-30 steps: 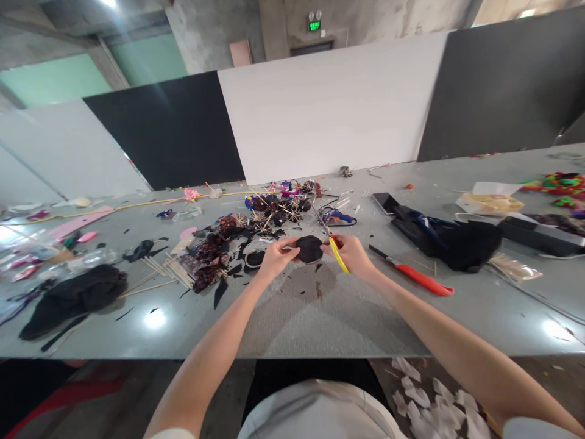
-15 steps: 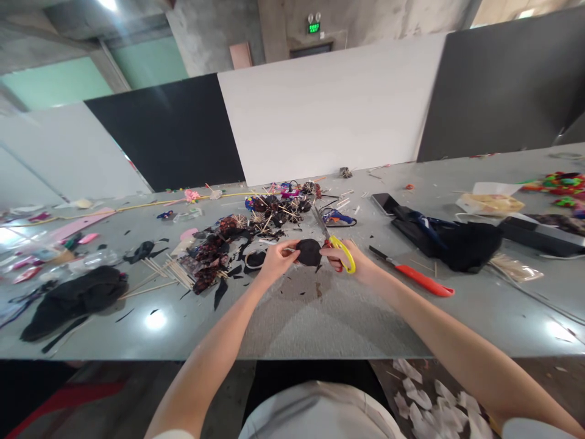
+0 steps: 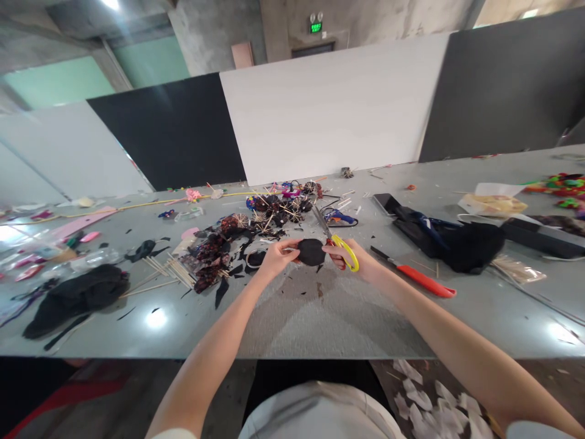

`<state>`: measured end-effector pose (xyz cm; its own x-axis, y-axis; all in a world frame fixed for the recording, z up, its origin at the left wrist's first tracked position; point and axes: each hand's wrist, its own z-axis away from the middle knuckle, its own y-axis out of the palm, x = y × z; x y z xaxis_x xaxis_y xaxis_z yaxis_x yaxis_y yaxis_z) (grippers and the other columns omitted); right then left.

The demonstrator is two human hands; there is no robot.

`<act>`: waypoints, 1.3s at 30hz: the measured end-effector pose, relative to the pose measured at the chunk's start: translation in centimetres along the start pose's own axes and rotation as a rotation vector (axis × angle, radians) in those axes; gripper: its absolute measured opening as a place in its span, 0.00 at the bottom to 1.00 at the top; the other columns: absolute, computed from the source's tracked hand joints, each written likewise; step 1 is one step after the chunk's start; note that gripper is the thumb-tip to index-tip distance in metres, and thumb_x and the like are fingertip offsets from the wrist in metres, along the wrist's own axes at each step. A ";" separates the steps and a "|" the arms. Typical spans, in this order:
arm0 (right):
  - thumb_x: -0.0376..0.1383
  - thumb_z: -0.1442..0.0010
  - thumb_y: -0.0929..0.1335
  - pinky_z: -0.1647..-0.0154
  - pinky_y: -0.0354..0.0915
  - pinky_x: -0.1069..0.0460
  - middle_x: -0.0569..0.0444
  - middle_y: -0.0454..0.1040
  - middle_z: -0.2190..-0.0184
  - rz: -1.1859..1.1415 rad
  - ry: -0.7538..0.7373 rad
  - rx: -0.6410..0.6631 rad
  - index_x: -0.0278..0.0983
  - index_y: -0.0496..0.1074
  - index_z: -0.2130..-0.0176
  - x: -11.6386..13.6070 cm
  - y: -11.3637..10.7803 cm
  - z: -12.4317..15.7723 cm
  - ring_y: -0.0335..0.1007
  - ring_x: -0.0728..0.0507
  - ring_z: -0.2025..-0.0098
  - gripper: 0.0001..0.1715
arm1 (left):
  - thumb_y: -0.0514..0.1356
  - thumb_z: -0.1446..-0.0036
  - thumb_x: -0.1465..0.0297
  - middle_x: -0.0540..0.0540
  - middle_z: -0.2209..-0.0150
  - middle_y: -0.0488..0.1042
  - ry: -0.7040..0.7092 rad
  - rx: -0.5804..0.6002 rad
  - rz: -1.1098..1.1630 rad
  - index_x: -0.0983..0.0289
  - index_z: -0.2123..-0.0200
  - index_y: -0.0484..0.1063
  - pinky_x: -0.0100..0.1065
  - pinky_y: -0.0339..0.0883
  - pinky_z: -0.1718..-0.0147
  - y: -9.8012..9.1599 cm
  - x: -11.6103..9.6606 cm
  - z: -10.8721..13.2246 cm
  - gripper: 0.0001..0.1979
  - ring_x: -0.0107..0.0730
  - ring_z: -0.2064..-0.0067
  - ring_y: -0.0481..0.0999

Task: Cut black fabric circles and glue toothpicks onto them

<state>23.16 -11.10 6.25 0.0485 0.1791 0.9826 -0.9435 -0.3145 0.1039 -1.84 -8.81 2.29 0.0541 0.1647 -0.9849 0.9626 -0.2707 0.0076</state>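
Observation:
Between my two hands is a round black fabric-like piece (image 3: pixel 311 252), raised over the table. My left hand (image 3: pixel 278 257) pinches its left edge between thumb and fingers. On the other side, my right hand (image 3: pixel 351 251) has yellow-handled scissors (image 3: pixel 354 262) hooked in it, blades pointing away to the upper left. The fingertips of that hand also touch the right edge of the black piece. Just beyond my hands lies a cluster of dark balls (image 3: pixel 274 210) stuck with wooden sticks. A roll of tape (image 3: pixel 249 258) lies left of my left hand.
Right of my hands lie a red-handled knife (image 3: pixel 425 280), a blue hot glue gun (image 3: pixel 339 217), a phone (image 3: pixel 387 204) and black cloth (image 3: pixel 470 244). To the left are loose wooden sticks (image 3: pixel 180 271), dark patterned fabric (image 3: pixel 208 262) and a black cloth bundle (image 3: pixel 77 299). White panels (image 3: pixel 338 116) stand behind.
Both hands still hold the black piece in nearly the same spot. It now faces me slightly differently, looking wider and flatter. The view has shifted very slightly.

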 end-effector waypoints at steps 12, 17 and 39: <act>0.50 0.55 0.80 0.82 0.49 0.54 0.65 0.54 0.84 0.063 0.025 -0.036 0.41 0.57 0.75 -0.7 0.3 -0.5 0.50 0.54 0.82 0.32 | 0.73 0.52 0.66 0.62 0.56 0.82 -0.038 -0.001 0.029 0.68 0.49 0.80 0.39 0.80 0.65 0.2 -0.3 0.2 0.26 0.36 0.65 0.81; 0.51 0.55 0.80 0.82 0.48 0.55 0.66 0.53 0.83 0.019 0.002 -0.068 0.41 0.56 0.75 -0.3 0.3 0.0 0.50 0.54 0.82 0.33 | 0.73 0.52 0.65 0.63 0.57 0.82 -0.114 0.134 -0.017 0.68 0.49 0.80 0.37 0.78 0.66 0.2 0.0 0.2 0.26 0.34 0.69 0.81; 0.51 0.53 0.79 0.84 0.48 0.55 0.65 0.55 0.84 0.067 0.070 0.037 0.41 0.58 0.73 -2.3 -0.7 -1.4 0.50 0.53 0.84 0.31 | 0.71 0.51 0.70 0.60 0.57 0.79 -0.068 0.062 0.015 0.67 0.48 0.78 0.37 0.78 0.64 0.4 -0.9 0.6 0.25 0.34 0.65 0.80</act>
<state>23.28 -9.94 3.70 -0.0382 0.2212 0.9745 -0.9310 -0.3620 0.0457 -1.62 -9.60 3.12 0.0479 0.0956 -0.9943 0.9436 -0.3309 0.0136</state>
